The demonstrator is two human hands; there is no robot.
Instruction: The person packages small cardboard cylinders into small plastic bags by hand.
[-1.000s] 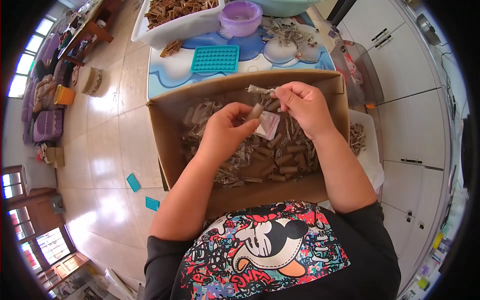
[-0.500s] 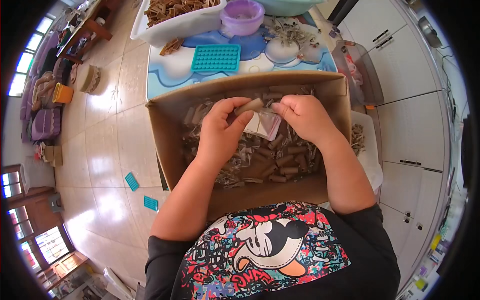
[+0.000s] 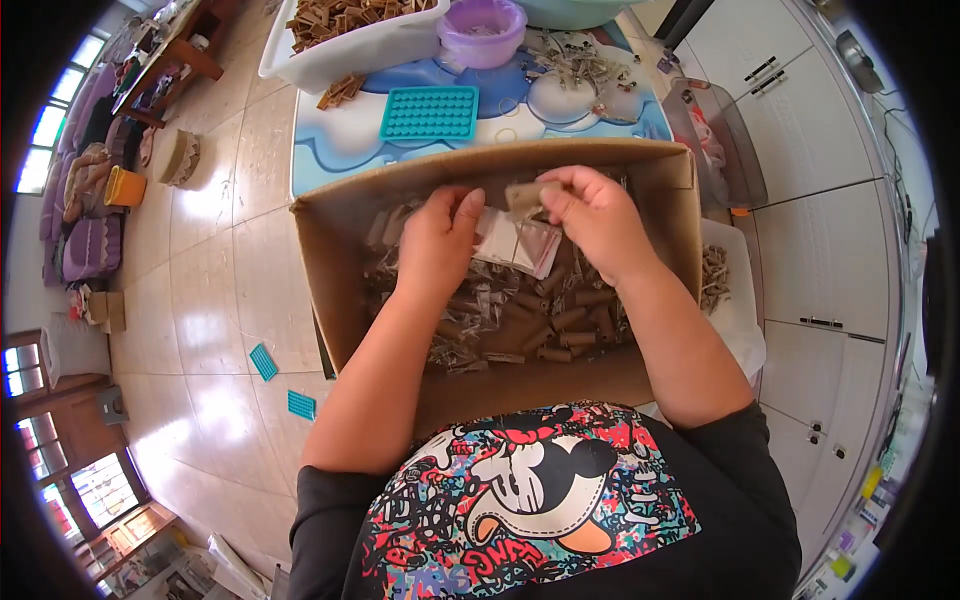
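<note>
My right hand (image 3: 603, 225) pinches a short brown cardboard tube (image 3: 524, 199) between thumb and fingers, above the inside of a large cardboard box (image 3: 335, 290). My left hand (image 3: 438, 240) is to its left, fingers curled and thumb against them; what they hold, if anything, is hidden. Between both hands is a small clear plastic bag (image 3: 518, 245) with white contents and a reddish edge, its left end meeting my left fingers. Below, the box holds several similar tubes (image 3: 570, 320) mixed with crinkled clear plastic wrappers (image 3: 470, 325).
Beyond the box, a cloud-patterned table (image 3: 340, 160) bears a teal bubble-textured mat (image 3: 430, 113), a white bin of brown pieces (image 3: 300, 62), a purple tub (image 3: 482, 38) and a heap of small wrapped items (image 3: 585, 70). A white container (image 3: 738, 310) stands right; two teal pieces lie on the floor (image 3: 210, 330).
The cardboard tube has passed from my left hand to my right. My left hand has drawn slightly left, and more of the plastic bag shows between the hands.
</note>
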